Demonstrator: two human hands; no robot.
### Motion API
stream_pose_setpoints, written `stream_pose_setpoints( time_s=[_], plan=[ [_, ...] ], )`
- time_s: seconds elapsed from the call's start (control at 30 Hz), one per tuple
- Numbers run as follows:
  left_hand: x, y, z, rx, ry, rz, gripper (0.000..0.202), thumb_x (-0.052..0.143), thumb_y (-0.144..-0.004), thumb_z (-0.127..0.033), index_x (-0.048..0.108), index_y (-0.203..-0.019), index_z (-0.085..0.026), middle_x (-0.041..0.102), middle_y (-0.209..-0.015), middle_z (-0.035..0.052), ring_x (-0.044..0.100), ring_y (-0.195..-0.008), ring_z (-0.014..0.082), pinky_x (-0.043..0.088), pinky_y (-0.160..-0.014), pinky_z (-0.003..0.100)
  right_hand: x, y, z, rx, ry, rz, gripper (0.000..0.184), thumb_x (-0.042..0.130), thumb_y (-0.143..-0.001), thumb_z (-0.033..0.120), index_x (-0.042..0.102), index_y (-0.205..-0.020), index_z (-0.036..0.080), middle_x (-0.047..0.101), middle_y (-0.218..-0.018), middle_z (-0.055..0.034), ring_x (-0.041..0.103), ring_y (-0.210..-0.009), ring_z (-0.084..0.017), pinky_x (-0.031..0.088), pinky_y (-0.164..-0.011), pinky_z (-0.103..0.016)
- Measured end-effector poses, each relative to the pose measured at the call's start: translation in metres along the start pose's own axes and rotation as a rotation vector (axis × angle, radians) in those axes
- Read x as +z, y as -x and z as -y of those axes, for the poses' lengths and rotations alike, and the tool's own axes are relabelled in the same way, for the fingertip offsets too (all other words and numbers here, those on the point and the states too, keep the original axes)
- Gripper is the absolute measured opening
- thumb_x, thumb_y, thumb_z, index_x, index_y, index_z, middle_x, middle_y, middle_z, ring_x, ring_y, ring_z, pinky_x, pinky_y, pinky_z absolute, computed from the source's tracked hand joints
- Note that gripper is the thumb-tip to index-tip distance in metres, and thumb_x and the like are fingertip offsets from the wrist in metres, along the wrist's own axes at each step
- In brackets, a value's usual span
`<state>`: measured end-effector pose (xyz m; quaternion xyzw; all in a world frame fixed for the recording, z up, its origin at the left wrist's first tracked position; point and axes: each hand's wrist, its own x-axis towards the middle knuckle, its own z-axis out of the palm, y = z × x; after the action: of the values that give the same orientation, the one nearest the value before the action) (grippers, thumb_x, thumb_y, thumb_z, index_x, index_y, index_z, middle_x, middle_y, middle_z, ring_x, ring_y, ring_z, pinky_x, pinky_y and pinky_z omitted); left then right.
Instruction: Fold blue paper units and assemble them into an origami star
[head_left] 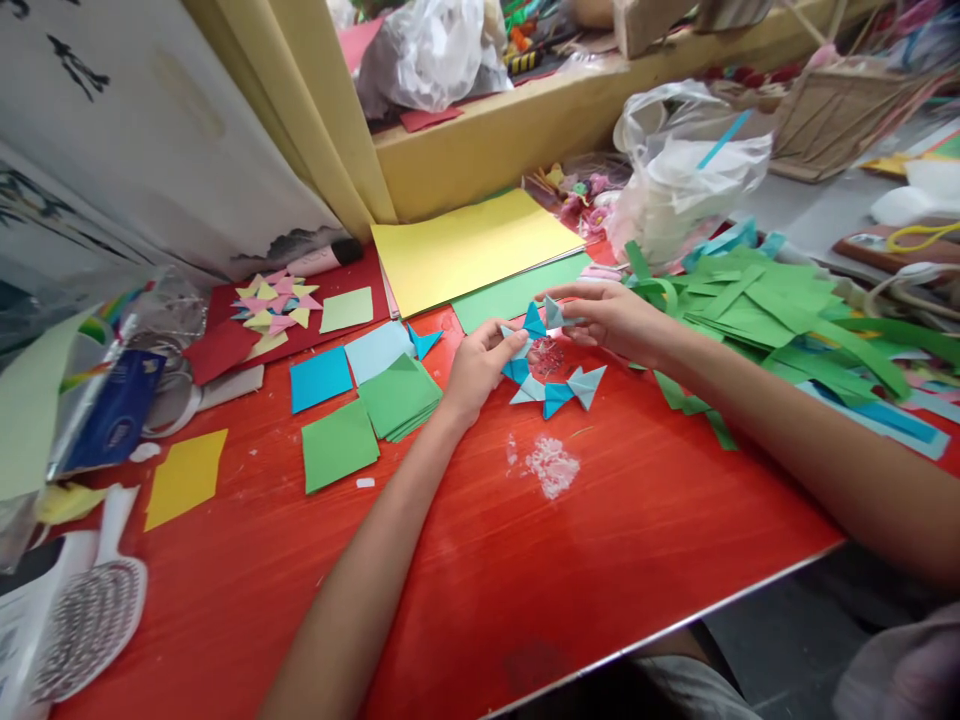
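Over on the tabletop (615, 520), paper squares (401, 395) lie left of the folded-paper ring (558, 398). Paper strips (757, 310) lie to its right.

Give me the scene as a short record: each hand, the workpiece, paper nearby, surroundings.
Left hand: gripping the left side of the folded-paper chain
Right hand: fingers on a light-blue piece at the chain's far end
Workpiece: curved, blue and light-blue, pointed pieces
Paper left of chain: blue square, light-blue square, green squares, loose blue folded piece
Right side: heap of green strips
Behind: yellow sheet
Surface: red tabletop
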<state>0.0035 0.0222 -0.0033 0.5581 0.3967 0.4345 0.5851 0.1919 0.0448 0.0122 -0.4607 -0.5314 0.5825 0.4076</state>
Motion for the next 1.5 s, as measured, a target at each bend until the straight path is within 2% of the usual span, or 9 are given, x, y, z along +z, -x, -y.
stream_pose_setpoints(
  time_s=[0.1,0.17,0.3,0.4,0.5,0.67,0.77,0.93,1.5],
  plan=[
    [-0.001,-0.001,0.001,0.009,-0.002,-0.022,0.021,0.061,-0.078,-0.036,0.054,-0.088,-0.018,0.059,-0.061,-0.0027,0.039,-0.040,0.0038,0.022,-0.034,0.016,-0.001,0.001,-0.002,0.049,-0.086,-0.049,0.016,0.060,-0.074,0.018,0.062,-0.090,0.019,0.057,-0.059,0.0010,0.047,-0.041,-0.006,0.034,-0.033,-0.019],
    [-0.001,-0.001,0.001,0.014,-0.006,-0.030,0.021,0.063,-0.077,-0.033,0.056,-0.090,-0.018,0.059,-0.062,-0.0025,0.040,-0.042,0.0038,0.022,-0.035,0.016,-0.001,0.001,-0.003,0.071,-0.127,-0.050,0.012,0.060,-0.075,0.017,0.062,-0.087,0.018,0.058,-0.059,-0.0002,0.052,-0.045,-0.007,0.038,-0.036,-0.018],
    [-0.001,-0.002,0.001,0.024,0.000,-0.029,0.020,0.064,-0.076,-0.028,0.056,-0.092,-0.019,0.057,-0.063,-0.0028,0.041,-0.044,0.0029,0.021,-0.036,0.015,0.000,0.002,-0.003,0.066,-0.159,0.005,0.018,0.059,-0.075,0.015,0.066,-0.091,0.015,0.064,-0.068,-0.0047,0.059,-0.058,-0.010,0.052,-0.056,-0.023],
    [-0.001,-0.002,0.002,0.040,0.009,-0.037,0.019,0.064,-0.077,-0.029,0.053,-0.090,-0.019,0.056,-0.064,-0.0034,0.039,-0.042,0.0025,0.022,-0.034,0.016,0.003,0.003,0.001,0.013,-0.140,0.012,0.016,0.061,-0.077,0.020,0.067,-0.090,0.016,0.065,-0.078,-0.0064,0.060,-0.068,-0.011,0.054,-0.067,-0.025],
    [-0.001,-0.002,0.002,0.047,0.013,-0.044,0.021,0.062,-0.078,-0.030,0.048,-0.090,-0.020,0.058,-0.068,-0.0038,0.040,-0.037,0.0021,0.026,-0.032,0.017,0.005,0.004,0.005,-0.043,-0.066,-0.040,0.020,0.067,-0.073,0.024,0.065,-0.092,0.019,0.063,-0.082,-0.0038,0.057,-0.067,-0.010,0.052,-0.064,-0.025],
    [0.001,0.000,-0.001,0.087,0.001,-0.048,0.022,0.058,-0.081,-0.031,0.042,-0.091,-0.021,0.065,-0.082,-0.0002,0.055,-0.044,0.0056,0.040,-0.039,0.018,0.004,0.010,0.016,-0.152,0.137,-0.135,0.022,0.068,-0.075,0.031,0.059,-0.091,0.019,0.054,-0.066,0.0006,0.048,-0.055,-0.009,0.042,-0.049,-0.024],
    [0.003,0.002,-0.003,0.147,-0.010,-0.053,0.021,0.057,-0.082,-0.033,0.043,-0.092,-0.021,0.066,-0.092,0.0015,0.060,-0.053,0.0073,0.043,-0.044,0.019,0.003,0.018,0.026,-0.336,0.371,-0.185,0.018,0.061,-0.081,0.035,0.057,-0.093,0.022,0.056,-0.071,-0.0003,0.054,-0.063,-0.011,0.044,-0.055,-0.024],
    [0.005,0.007,-0.008,0.200,-0.024,-0.066,0.019,0.056,-0.083,-0.035,0.044,-0.092,-0.023,0.066,-0.102,0.0030,0.064,-0.064,0.0095,0.046,-0.050,0.020,0.009,0.036,0.043,-0.618,0.665,-0.201,0.022,0.058,-0.082,0.023,0.053,-0.104,0.024,0.062,-0.094,-0.0009,0.062,-0.079,-0.014,0.048,-0.074,-0.029],
    [0.008,0.010,-0.009,0.200,-0.022,-0.060,0.018,0.056,-0.082,-0.032,0.045,-0.094,-0.024,0.065,-0.101,0.0034,0.067,-0.077,0.0130,0.047,-0.054,0.020,0.022,0.044,0.042,-0.700,0.848,-0.224,0.011,0.056,-0.083,0.025,0.067,-0.088,0.025,0.069,-0.084,-0.0004,0.062,-0.076,-0.015,0.046,-0.068,-0.029]
  ],
)
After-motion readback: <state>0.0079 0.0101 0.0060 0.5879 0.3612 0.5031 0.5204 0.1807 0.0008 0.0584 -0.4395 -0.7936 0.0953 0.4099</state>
